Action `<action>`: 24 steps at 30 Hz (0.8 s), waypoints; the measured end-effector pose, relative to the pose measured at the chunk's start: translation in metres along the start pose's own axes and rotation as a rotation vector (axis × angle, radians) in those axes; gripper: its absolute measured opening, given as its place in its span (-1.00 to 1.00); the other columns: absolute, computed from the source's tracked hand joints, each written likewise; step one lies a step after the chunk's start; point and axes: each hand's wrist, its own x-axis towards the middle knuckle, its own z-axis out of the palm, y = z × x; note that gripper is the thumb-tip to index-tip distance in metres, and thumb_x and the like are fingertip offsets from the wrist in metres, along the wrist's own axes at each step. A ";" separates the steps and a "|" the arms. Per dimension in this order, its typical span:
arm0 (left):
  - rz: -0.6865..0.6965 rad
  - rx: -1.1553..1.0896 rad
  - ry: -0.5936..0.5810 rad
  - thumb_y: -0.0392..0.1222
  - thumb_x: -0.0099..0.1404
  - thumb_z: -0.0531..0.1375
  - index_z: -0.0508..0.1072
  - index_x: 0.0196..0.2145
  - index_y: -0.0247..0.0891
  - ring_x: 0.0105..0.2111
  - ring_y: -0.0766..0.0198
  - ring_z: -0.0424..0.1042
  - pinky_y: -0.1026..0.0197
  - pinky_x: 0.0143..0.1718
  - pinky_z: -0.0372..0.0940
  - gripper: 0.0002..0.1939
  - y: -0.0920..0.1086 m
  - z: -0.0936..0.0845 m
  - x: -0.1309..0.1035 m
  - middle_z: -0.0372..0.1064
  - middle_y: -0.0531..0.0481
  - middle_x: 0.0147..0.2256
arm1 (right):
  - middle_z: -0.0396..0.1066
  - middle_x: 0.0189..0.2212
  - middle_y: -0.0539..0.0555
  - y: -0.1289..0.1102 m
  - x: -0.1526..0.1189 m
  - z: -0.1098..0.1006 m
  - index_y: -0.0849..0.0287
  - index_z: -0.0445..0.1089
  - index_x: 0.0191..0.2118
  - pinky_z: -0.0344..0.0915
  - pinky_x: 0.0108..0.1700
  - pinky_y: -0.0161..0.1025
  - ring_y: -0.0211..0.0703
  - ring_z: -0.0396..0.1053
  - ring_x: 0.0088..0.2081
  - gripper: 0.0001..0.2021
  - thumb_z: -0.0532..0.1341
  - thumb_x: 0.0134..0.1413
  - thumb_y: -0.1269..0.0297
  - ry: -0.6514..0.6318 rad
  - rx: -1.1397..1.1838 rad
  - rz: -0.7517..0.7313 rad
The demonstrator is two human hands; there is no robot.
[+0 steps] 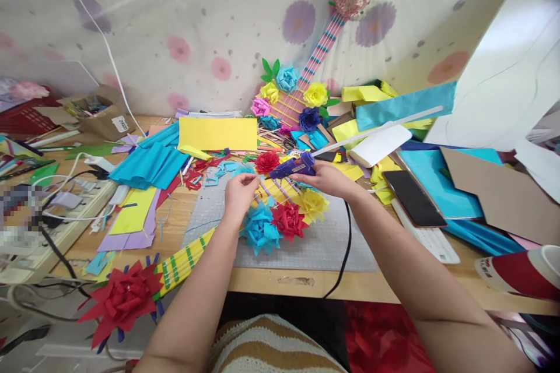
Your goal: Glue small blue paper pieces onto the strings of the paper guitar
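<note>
My right hand (pixel 328 178) is wrapped round a dark blue glue gun (pixel 297 165), with a white glue stick (pixel 380 130) jutting from its back to the upper right. The gun's nozzle points left, toward my left hand (pixel 242 189). The fingertips of that hand are pinched together; whatever they hold is too small to make out. Under both hands lies a yellow paper guitar (pixel 186 262) on a grey cutting mat (pixel 332 245). Blue (pixel 261 228), red (pixel 289 221) and yellow (pixel 314 204) paper flowers sit on its body, and a large red flower (pixel 125 297) at its neck's end.
A pink paper guitar (pixel 319 55) leans on the back curtain. Crepe paper and scraps surround the mat. At right are a phone (pixel 413 198) and a paper cup (pixel 520 271); at left, a power strip (pixel 65 239). The gun's black cable (pixel 347 245) crosses the front edge.
</note>
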 end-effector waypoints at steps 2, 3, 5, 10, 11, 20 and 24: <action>-0.007 -0.002 0.004 -0.12 -0.01 0.21 0.48 -0.42 -0.30 -0.47 0.28 0.43 0.34 -0.58 0.20 -0.79 0.001 -0.001 -0.001 0.46 -0.03 -0.48 | 0.39 -0.49 0.06 0.000 0.000 -0.001 0.18 0.47 -0.34 0.24 -0.28 -0.27 -0.10 0.36 -0.33 -0.52 0.17 -0.12 -0.18 -0.028 -0.007 0.009; -0.007 -0.001 0.005 -0.13 -0.01 0.21 0.48 -0.42 -0.30 -0.48 0.28 0.43 0.34 -0.58 0.20 -0.80 0.001 -0.001 -0.001 0.46 -0.03 -0.48 | 0.39 -0.48 0.06 0.000 0.000 -0.001 0.18 0.47 -0.34 0.24 -0.27 -0.27 -0.10 0.36 -0.33 -0.52 0.16 -0.12 -0.18 -0.039 -0.009 0.015; -0.007 0.001 0.005 -0.13 -0.01 0.21 0.48 -0.43 -0.30 -0.48 0.28 0.43 0.34 -0.58 0.20 -0.80 0.000 -0.001 0.000 0.46 -0.02 -0.48 | 0.39 -0.48 0.06 0.000 0.000 -0.003 0.18 0.47 -0.34 0.24 -0.28 -0.26 -0.09 0.36 -0.32 -0.52 0.16 -0.12 -0.19 -0.036 -0.008 0.027; 0.001 -0.023 -0.008 -0.12 -0.03 0.23 0.49 -0.45 -0.29 -0.50 0.28 0.43 0.32 -0.55 0.23 -0.80 -0.005 0.001 0.002 0.46 -0.02 -0.50 | 0.39 -0.48 0.06 0.000 0.001 -0.003 0.18 0.47 -0.31 0.25 -0.28 -0.26 -0.09 0.36 -0.33 -0.51 0.15 -0.11 -0.19 -0.026 -0.001 0.037; 0.008 -0.025 -0.005 -0.12 -0.03 0.23 0.50 -0.45 -0.29 -0.49 0.28 0.43 0.32 -0.53 0.24 -0.81 -0.006 0.002 0.002 0.46 -0.02 -0.50 | 0.39 -0.48 0.05 0.000 0.001 -0.003 0.17 0.47 -0.31 0.25 -0.27 -0.26 -0.10 0.36 -0.33 -0.52 0.16 -0.11 -0.18 -0.028 -0.003 0.028; -0.046 -0.078 0.007 -0.17 -0.05 0.24 0.48 -0.47 -0.29 -0.54 0.32 0.40 0.36 -0.62 0.18 -0.84 0.004 0.000 -0.004 0.42 0.01 -0.54 | 0.42 -0.42 0.06 0.006 0.002 -0.003 0.17 0.47 -0.29 0.25 -0.27 -0.25 -0.10 0.36 -0.32 -0.50 0.16 -0.13 -0.19 -0.043 0.047 0.026; -0.045 -0.118 0.010 -0.18 -0.07 0.22 0.45 -0.49 -0.30 -0.58 0.36 0.34 0.38 -0.65 0.15 -0.85 0.006 0.000 -0.005 0.37 0.05 -0.58 | 0.39 -0.47 0.04 0.022 -0.002 -0.021 0.19 0.44 -0.36 0.22 -0.39 -0.28 -0.19 0.31 -0.43 -0.49 0.17 -0.16 -0.22 0.006 0.126 0.107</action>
